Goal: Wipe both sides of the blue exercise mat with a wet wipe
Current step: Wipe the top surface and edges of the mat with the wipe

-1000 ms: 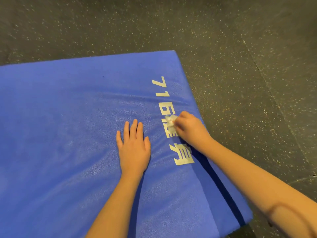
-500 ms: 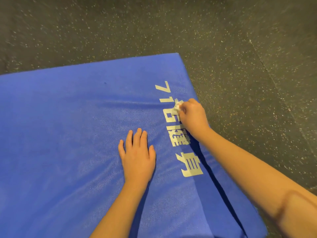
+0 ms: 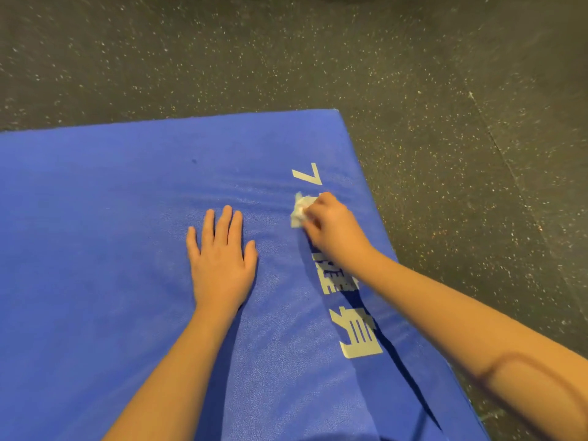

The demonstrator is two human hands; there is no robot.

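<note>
the right hand (image 3: pixel 334 230) is pinching a crumpled white wet wipe (image 3: pixel 300 210) against the blue foam exercise mat (image 3: pixel 111 218), just right of the left hand's (image 3: pixel 222 265) flat, straight fingers (image 3: pixel 226 222).

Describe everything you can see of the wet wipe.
The wet wipe is a small, white, crumpled wad of thin, soft-looking sheet. The right hand grips it, fingers curled over it, so only its left part shows. It presses on the blue exercise mat, beside the printed 7 near the right edge.
</note>
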